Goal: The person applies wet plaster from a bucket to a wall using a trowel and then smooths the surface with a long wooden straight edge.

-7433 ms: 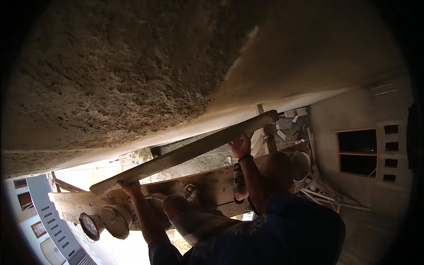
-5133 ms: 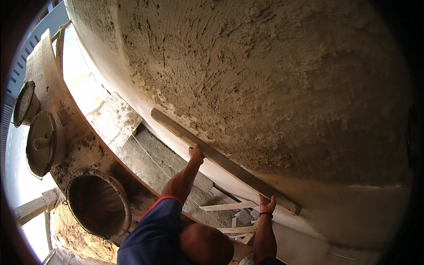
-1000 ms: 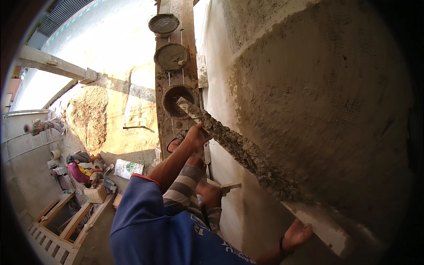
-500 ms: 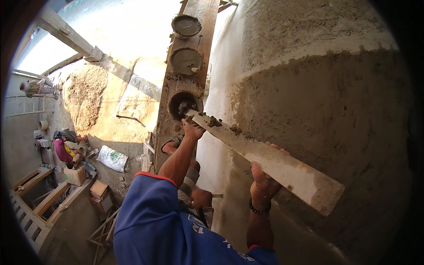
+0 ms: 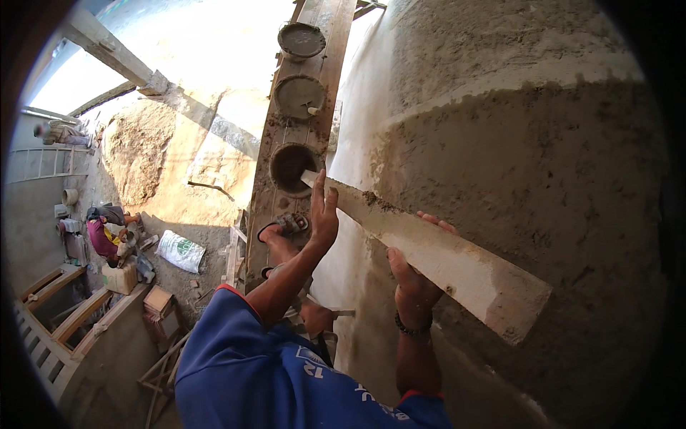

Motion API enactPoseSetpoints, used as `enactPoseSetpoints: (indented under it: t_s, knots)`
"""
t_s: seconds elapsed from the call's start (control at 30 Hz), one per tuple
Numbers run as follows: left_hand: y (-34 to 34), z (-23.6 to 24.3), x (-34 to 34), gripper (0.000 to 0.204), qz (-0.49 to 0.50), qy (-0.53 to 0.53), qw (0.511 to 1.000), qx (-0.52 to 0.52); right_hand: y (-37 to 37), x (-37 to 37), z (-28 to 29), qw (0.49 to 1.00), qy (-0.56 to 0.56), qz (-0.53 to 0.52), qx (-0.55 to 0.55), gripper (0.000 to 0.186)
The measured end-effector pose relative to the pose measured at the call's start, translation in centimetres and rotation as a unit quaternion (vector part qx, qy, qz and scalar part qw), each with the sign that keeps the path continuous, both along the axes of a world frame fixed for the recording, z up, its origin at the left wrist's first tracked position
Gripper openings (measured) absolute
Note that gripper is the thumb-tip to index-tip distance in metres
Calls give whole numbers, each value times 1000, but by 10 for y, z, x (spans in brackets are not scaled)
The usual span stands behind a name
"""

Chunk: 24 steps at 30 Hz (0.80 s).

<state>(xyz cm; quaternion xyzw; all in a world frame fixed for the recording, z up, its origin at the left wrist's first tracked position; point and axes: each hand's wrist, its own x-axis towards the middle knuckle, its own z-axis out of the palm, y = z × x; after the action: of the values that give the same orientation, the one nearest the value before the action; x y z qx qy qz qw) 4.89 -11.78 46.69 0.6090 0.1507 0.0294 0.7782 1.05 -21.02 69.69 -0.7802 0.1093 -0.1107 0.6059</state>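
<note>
The plank platform (image 5: 280, 131) is running narrowly beside the plastered wall (image 5: 500, 157), open ground (image 5: 179, 223) lying below its left edge. Compared with half a second ago, the board (image 5: 464, 264) is bearing less mortar (image 5: 371, 199), and the left hand (image 5: 325, 218) is standing higher with fingers straightened. The board is slanting rightward from over the nearest bucket (image 5: 276, 179); the left hand is overlapping that end, contact unclear, while the right hand (image 5: 413, 282) is gripping it farther along.

The wall (image 5: 493, 164) blocks beyond the board (image 5: 457, 264); room lies between grips (image 5: 326, 218).
</note>
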Motion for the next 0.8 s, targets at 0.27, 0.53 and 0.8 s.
enactPoseSetpoints:
  t_s: [0.27, 0.53, 0.8]
  knots:
    - [26, 106, -8, 75, -218, -245, 937, 123, 22, 13, -9, 999, -9, 43, 10, 65]
    - [68, -162, 47, 66, -129, 232, 920, 289, 16, -7, 27, 994, -89, 56, 1, 71]
    - [-10, -54, -14, 55, 12, 420, 725, -546, -56, -113, 111, 978, -142, -116, -100, 74]
